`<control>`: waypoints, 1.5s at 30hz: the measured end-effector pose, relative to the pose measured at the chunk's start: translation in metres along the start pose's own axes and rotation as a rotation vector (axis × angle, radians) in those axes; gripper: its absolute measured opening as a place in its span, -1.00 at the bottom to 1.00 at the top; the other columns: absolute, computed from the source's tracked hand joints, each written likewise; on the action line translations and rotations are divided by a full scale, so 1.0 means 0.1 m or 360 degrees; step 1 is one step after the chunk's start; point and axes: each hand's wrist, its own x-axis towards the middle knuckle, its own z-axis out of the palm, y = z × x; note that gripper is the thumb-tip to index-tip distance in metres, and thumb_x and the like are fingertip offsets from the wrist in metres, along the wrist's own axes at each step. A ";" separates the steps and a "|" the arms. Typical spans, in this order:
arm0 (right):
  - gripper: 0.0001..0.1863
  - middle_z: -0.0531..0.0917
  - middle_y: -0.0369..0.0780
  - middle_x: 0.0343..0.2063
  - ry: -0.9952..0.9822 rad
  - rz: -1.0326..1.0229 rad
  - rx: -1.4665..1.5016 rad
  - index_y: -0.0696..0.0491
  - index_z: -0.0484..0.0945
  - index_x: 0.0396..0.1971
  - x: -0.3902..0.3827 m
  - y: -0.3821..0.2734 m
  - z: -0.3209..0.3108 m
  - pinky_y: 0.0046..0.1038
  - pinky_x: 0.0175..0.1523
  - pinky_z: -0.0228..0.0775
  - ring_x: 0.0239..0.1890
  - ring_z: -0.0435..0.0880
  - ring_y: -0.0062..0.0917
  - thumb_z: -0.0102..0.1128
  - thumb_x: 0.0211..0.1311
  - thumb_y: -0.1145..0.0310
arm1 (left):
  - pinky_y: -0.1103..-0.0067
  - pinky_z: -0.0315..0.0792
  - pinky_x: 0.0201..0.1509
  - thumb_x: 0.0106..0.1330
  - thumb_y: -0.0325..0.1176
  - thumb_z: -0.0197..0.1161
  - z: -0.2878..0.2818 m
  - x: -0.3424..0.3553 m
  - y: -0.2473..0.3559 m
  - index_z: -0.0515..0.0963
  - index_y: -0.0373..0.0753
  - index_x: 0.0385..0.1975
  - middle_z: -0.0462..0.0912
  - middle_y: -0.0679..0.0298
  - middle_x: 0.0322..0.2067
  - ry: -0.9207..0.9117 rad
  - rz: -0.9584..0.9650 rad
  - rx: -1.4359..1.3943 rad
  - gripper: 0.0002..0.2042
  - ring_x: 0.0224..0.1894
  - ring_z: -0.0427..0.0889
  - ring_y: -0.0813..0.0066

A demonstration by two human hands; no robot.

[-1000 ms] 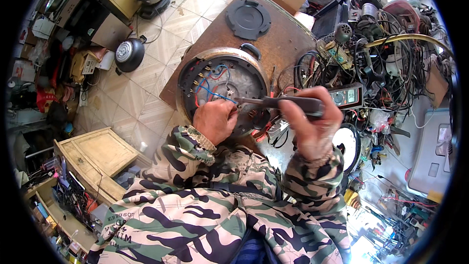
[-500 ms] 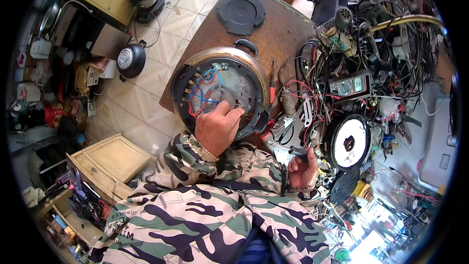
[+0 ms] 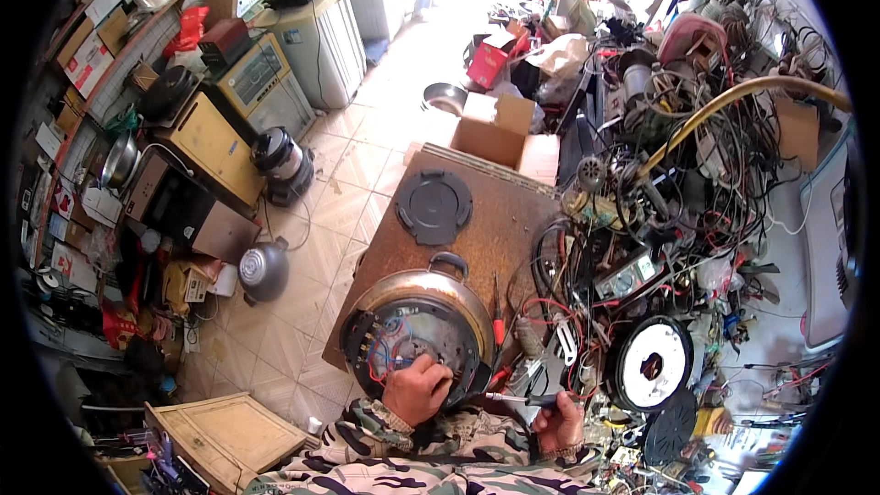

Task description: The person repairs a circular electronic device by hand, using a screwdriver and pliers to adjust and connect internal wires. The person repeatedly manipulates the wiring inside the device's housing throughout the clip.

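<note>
Left hand (image 3: 417, 390) is resting low in the frame on the upturned base of the round metal cooker (image 3: 417, 335), fingers curled narrow around the coloured wires (image 3: 390, 348) inside it; whether it is pinching one cannot be told. Right hand (image 3: 557, 423) is sitting at the bottom edge right of centre, closed around a slim dark-handled tool (image 3: 518, 398) whose metal tip is pointing left toward the cooker, just beside its rim. The cooker is lying at the near end of the brown worktable (image 3: 500, 229), its rim running close to the table's left edge. Open room on the table is lying only toward the top of the frame, where a dark round lid (image 3: 434, 207) is lying flat, well apart from the hands. To the right, a dense tangle of cables (image 3: 678, 183) and a white disc in a black ring (image 3: 651, 364) are crowding the right hand. A red-handled screwdriver (image 3: 498, 325) is lying just right of the cooker. Tiled floor (image 3: 275, 330) is showing at left, with a small dark pot (image 3: 264, 270), a wooden crate (image 3: 225, 435) and stacked appliances along the upper left.
</note>
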 end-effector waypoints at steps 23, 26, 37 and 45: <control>-0.83 0.61 -0.22 -0.57 -0.0033 0.0013 0.0012 -0.11 0.59 -0.25 0.02 0.15 0.18 -0.25 -0.53 0.33 -0.63 0.55 -0.33 0.47 0.43 0.26 | 0.27 0.65 -0.27 0.34 -0.33 0.50 -0.13 0.06 0.12 0.76 -0.12 -0.27 0.73 0.23 -0.32 0.0010 0.0110 0.0124 -0.92 -0.34 0.79 0.08; -0.83 0.61 -0.21 -0.56 -0.0035 0.0006 0.0012 -0.10 0.59 -0.24 0.00 0.16 0.16 -0.23 -0.52 0.32 -0.62 0.55 -0.31 0.46 0.43 0.26 | 0.26 0.64 -0.28 0.35 -0.33 0.49 -0.11 0.07 0.13 0.75 -0.12 -0.25 0.72 0.24 -0.31 -0.0008 0.0138 0.0180 -0.92 -0.34 0.79 0.07; -0.83 0.61 -0.25 -0.54 0.0018 -0.0024 -0.0013 -0.08 0.55 -0.17 -0.11 0.06 0.22 -0.32 -0.54 0.41 -0.61 0.58 -0.40 0.42 0.47 0.29 | 0.16 0.58 -0.32 0.37 -0.41 0.41 -0.09 0.08 0.07 0.70 -0.12 -0.22 0.62 0.10 -0.32 0.0030 0.0134 0.0055 -0.94 -0.36 0.72 -0.10; -0.80 0.59 -0.27 -0.55 -0.0112 0.0004 -0.0034 -0.11 0.56 -0.21 -0.09 0.09 0.21 -0.34 -0.53 0.33 -0.63 0.55 -0.40 0.42 0.49 0.17 | 0.26 0.63 -0.26 0.35 -0.45 0.46 -0.12 0.10 0.11 0.71 -0.21 -0.21 0.70 0.16 -0.29 -0.0041 0.0112 0.0103 -0.91 -0.31 0.77 0.00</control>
